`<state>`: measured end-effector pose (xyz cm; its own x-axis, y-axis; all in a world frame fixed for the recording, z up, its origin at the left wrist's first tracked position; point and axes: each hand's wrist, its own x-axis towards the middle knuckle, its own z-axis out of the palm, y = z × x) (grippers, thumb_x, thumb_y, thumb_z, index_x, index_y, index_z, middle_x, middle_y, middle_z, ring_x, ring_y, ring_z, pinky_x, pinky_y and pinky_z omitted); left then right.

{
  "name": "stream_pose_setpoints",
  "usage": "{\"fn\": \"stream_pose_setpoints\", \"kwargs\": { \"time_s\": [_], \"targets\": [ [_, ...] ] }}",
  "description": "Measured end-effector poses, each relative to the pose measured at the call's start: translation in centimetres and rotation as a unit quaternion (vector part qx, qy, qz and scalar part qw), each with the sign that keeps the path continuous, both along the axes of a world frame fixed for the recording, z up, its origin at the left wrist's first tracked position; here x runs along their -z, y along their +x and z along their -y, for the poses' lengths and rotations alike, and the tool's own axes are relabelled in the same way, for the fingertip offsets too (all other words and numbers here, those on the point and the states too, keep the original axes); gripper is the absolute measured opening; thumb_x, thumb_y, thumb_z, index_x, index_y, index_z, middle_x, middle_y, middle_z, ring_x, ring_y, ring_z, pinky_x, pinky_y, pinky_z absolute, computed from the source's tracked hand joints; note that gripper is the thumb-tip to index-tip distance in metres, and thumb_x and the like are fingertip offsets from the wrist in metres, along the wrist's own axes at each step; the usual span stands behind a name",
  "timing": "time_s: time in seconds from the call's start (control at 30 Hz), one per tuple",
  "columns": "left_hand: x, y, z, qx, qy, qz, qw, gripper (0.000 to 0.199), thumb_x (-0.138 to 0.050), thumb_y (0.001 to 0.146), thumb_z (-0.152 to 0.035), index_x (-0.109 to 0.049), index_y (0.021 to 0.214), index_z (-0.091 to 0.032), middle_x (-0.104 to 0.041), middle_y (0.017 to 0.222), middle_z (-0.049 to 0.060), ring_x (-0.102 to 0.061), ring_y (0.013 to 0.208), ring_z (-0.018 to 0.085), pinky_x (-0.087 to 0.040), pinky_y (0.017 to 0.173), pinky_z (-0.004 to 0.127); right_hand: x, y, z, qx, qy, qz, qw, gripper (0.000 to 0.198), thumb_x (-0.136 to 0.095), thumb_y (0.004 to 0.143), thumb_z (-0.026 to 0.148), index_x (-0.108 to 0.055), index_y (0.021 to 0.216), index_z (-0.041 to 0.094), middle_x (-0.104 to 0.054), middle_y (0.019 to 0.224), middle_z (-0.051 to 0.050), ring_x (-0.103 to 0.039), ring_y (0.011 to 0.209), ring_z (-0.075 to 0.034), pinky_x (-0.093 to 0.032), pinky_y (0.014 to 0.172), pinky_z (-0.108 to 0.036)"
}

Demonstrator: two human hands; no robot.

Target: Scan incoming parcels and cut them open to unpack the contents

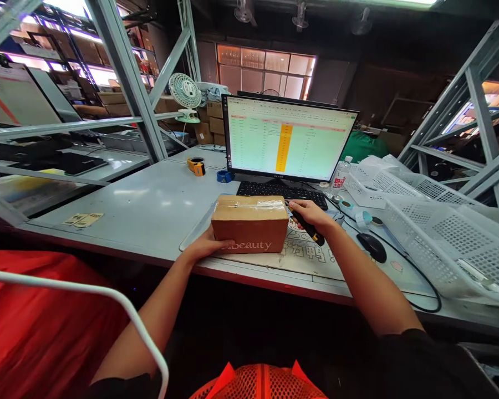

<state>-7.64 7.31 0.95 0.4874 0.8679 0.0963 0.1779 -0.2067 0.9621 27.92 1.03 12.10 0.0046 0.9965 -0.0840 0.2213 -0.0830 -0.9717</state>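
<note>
On the white desk (pixel 145 208), near its front edge: brown cardboard box (pixel 249 230), long axis running left to right. Left hand (pixel 208 244) nearer, holding the lower left corner. Right hand (pixel 311 214), beyond the right end, closed round a black-and-yellow utility knife (pixel 315 234); tip near the clear tape (pixel 270 205), contact unclear.

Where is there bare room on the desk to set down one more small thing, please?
The widest bare patch of desk lies left of the carton, between the paper labels and the yellow-and-black item. To the right of the right hand it is crowded: mouse, cable, bottle and white baskets.
</note>
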Motion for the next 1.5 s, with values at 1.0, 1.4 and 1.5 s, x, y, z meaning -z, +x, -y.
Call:
{"fn": "stream_pose_setpoints", "kwargs": {
  "time_s": [1.0,1.4,1.5],
  "targets": [
    [-0.4,0.9,1.1,-0.012,-0.008,0.044,0.999,0.100,-0.096,0.064,-0.050,-0.054,0.149,-0.019,-0.060,0.149,0.016,-0.050,0.144,0.043,-0.037,0.126,0.056,-0.9,-0.9,5.4,-0.019,-0.012,0.018,1.000,0.065,-0.072,0.094,0.054,-0.062,0.148,0.019,-0.056,0.059,0.003,-0.053,0.048,-0.013,-0.046,0.041,-0.023],
    [-0.4,0.8,1.3,0.010,0.010,0.073,0.997,0.118,-0.096,0.066,-0.047,-0.035,0.164,-0.026,-0.055,0.156,0.013,-0.048,0.147,0.041,-0.036,0.127,0.055,-0.3,1.0,3.7,0.001,-0.027,0.015,1.000,0.063,-0.074,0.095,0.045,-0.059,0.150,0.018,-0.060,0.062,0.002,-0.058,0.050,-0.014,-0.053,0.046,-0.026],
    [-0.5,0.8,1.4,0.007,0.029,0.074,0.997,0.117,-0.095,0.065,-0.047,-0.035,0.164,-0.025,-0.054,0.157,0.013,-0.046,0.148,0.041,-0.036,0.127,0.053,-0.6,0.3,3.7,-0.019,-0.033,0.016,0.999,0.060,-0.069,0.098,0.044,-0.057,0.151,0.019,-0.060,0.061,0.002,-0.057,0.047,-0.014,-0.052,0.043,-0.025]
  ]
}}
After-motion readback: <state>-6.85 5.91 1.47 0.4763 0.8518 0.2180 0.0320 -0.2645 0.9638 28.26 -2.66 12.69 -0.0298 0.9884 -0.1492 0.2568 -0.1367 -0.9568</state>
